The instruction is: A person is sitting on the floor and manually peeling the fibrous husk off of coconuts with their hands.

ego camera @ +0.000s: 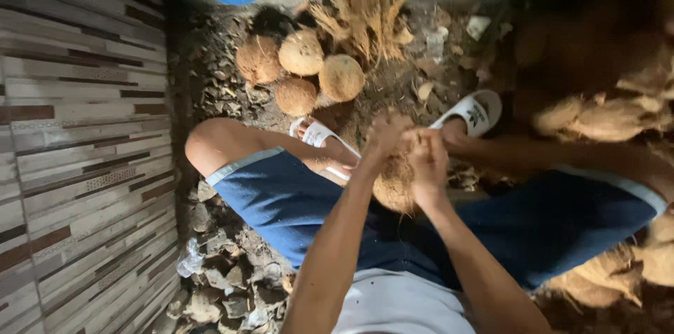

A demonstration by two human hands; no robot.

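Head view: hands [407, 148] apparently grip coconut [393, 186].

Both forearms reach forward from the bottom of the view and converge between the spread knees, where the left hand [385, 134] and the right hand [427, 162] meet, fingers curled tightly inward, knuckles up, wrists bent slightly toward each other.

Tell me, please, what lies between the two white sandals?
In the head view, both hands and the husked coconut they grip sit between the white sandals, over littered ground.
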